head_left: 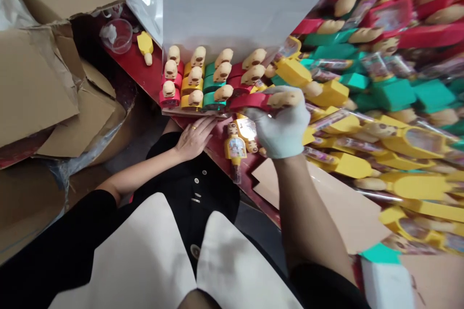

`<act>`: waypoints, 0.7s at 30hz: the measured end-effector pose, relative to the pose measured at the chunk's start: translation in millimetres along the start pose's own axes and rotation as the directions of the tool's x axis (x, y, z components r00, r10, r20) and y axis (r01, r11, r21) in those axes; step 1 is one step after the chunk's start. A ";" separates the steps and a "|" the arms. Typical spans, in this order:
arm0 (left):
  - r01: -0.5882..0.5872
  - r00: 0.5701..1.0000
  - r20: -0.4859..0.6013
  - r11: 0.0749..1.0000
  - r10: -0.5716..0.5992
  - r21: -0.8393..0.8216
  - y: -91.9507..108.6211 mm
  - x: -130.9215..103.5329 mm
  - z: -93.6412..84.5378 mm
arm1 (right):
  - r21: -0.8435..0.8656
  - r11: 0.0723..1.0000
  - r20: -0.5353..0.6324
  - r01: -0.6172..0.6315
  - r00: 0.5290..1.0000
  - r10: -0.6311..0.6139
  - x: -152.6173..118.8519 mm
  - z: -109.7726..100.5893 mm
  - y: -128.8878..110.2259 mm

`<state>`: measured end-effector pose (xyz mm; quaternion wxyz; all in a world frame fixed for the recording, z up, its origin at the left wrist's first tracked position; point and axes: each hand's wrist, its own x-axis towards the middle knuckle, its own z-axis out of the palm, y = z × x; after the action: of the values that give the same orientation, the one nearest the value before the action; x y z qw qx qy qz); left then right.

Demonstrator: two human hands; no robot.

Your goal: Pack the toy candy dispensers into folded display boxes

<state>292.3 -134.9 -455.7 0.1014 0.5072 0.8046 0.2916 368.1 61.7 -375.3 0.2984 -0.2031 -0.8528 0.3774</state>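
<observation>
My bare left hand (195, 137) lies with fingers stretched out against the near edge of an open display box (232, 5), holding nothing. My right hand (284, 128), in a pale glove, grips a red plastic toy (250, 101) topped with a beige animal figure, at the box's near right corner. Inside the box stand rows of similar toys: pink ones (169, 99) at the left, then yellow ones (191, 101), green ones (213, 100) and red ones (239, 84). Just below the box, a yellow toy (235, 145) with a picture window lies on the red table (221, 133).
A large, partly blurred pile of yellow toys (416, 186), green toys (398, 94) and red toys (431, 38) covers the right side. Open cardboard boxes (36, 82) stand at the left. A clear plastic cup (121, 36) and a lone yellow toy (145, 44) sit behind.
</observation>
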 end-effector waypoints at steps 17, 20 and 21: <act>-0.087 0.994 -0.087 0.974 0.070 -0.210 -7.4 12.0 5.7 | -0.432 0.902 0.345 0.020 0.928 0.144 15.5 3.9 -20.2; -0.110 0.968 -0.248 0.961 0.046 -0.255 -1.8 -7.1 -15.7 | -0.164 0.984 0.132 0.073 0.990 -0.052 8.3 2.8 -9.0; -0.101 0.930 -0.367 0.958 -0.004 -0.268 -2.0 -12.2 -27.2 | -0.090 0.990 0.058 0.107 0.993 -0.102 7.9 2.7 -5.4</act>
<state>284.1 -156.2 -436.5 0.0146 0.4446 0.7467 0.4945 359.8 61.4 -369.8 0.2854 -0.1615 -0.8865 0.3265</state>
